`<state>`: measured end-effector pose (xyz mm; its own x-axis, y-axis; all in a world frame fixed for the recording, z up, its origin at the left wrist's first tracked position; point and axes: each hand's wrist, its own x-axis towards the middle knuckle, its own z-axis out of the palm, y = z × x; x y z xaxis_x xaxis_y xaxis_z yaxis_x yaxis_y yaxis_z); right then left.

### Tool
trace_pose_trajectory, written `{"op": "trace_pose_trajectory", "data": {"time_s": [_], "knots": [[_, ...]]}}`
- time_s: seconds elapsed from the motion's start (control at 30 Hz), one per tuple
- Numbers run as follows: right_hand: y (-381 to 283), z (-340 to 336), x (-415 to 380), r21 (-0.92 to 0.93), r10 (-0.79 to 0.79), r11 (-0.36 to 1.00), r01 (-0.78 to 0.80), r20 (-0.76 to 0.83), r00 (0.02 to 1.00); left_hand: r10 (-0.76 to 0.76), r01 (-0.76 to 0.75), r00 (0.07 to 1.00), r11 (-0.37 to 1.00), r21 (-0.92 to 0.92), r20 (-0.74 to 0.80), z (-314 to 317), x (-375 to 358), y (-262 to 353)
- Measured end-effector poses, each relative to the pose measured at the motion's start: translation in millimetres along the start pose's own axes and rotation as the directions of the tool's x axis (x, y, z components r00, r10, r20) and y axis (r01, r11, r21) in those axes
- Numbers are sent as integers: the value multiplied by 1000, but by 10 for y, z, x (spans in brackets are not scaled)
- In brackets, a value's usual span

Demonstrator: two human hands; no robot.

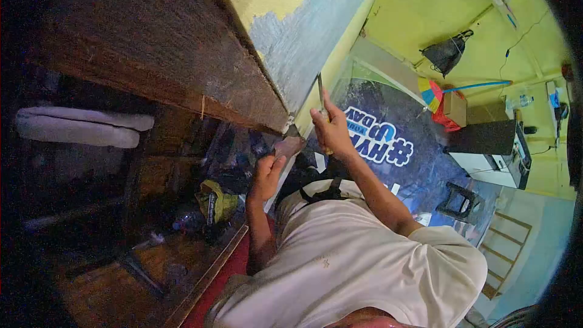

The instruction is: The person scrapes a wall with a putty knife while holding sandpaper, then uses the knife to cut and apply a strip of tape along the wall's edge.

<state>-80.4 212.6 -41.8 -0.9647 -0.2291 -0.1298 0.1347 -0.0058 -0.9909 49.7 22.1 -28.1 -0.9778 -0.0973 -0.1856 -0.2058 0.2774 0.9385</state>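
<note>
My right hand (pixel 333 126) is closed around a narrow tool with a thin metal blade (pixel 320 88) pointing up along the wall edge; a bit of yellowish handle shows below the fist. Lower and to the left, my left hand (pixel 265 177) grips a flat brownish piece (pixel 289 147) with a dark pointed end, close to the lower corner of the wall; its exact kind I cannot make out. Between and above both hands is the wall end (pixel 297 42), with a smooth grey patch over yellow paint.
A rough dark wooden beam (pixel 158 67) runs along the wall at left. Behind it lie a rolled pale cloth (pixel 85 126) and a yellow bag (pixel 217 201). To the right are a printed floor sheet (pixel 379 127), a black plastic stool (pixel 460 201), a white cabinet (pixel 486 165) and a broom (pixel 432 94).
</note>
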Motion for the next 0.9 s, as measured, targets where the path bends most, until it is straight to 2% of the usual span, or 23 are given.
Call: {"op": "trace_pose_trajectory", "data": {"time_s": [0.1, 0.13, 0.2, 0.27, 0.3, 0.37, 0.4, 0.47, 0.5, 0.57, 0.6, 0.63, 0.67, 0.7, 0.73, 0.8, 0.9], "knots": [[-392, -53, -120, -129, 305, 947, -294, 77, 949, -82, 84, 995, 996, -25, 61, -27, -2, -31], [-168, -118, -111, -163, 174, 974, -155, 109, 979, -55, 56, 997, 998, -12, 51, -31, -5, -6], [-190, -140, -98, -106, 85, 992, -72, 132, 988, -2, 1, 999, 1000, 9, 33, -23, 3, 59], [-333, -168, -68, 73, 181, 979, -189, 111, 977, -27, 30, 998, 998, -51, 61, -6, 20, 11], [-405, -170, -53, 55, 196, 978, -202, 98, 976, -36, 42, 996, 996, -79, 75, -4, 33, -27], [-506, -158, -25, 21, 224, 974, -227, 75, 972, -76, 73, 992, 997, 38, 105, -17, 58, -129], [-401, -118, -35, -89, 110, 990, -106, 47, 993, -96, 85, 988, 992, 97, 117, -23, 73, -151], [-238, -119, -141, -153, 39, 988, -24, 96, 995, -41, 43, 996, 999, -15, 76, 29, 83, -54], [-163, -121, -116, -185, -84, 977, 102, 99, 992, -17, 21, 998, 997, -71, 53, 52, 84, -22], [-10, -127, -64, -258, -327, 904, 342, 100, 940, 3, -2, 1000, 1000, -9, 23, 80, 104, -212], [-279, -128, -126, -133, -80, 987, 92, 97, 992, 12, -12, 1000, 1000, 24, 10, 92, 104, -285], [-419, -132, -174, -7, 171, 985, -172, 125, 977, 28, -28, 1000, 1000, -1, 4, 103, 105, -155], [-390, -90, -98, -32, 73, 997, -71, 53, 996, 44, -44, 999, 999, -25, -3, 119, 111, -6], [-370, -95, -99, -98, 41, 995, -35, 56, 998, 64, -64, 998, 997, -48, -12, 124, 119, 93], [-357, -99, -96, -162, 8, 987, 2, 60, 998, 12, -13, 999, 1000, 16, 30, 90, 119, 40], [-240, -41, -103, -325, -313, 891, 317, 66, 947, -96, 80, 990, 986, 146, 103, 1, 133, -62], [-308, -54, -376, -131, -61, 987, 91, 217, 974, -6, 8, 1000, 998, -68, 23, 88, 112, -41]]}}
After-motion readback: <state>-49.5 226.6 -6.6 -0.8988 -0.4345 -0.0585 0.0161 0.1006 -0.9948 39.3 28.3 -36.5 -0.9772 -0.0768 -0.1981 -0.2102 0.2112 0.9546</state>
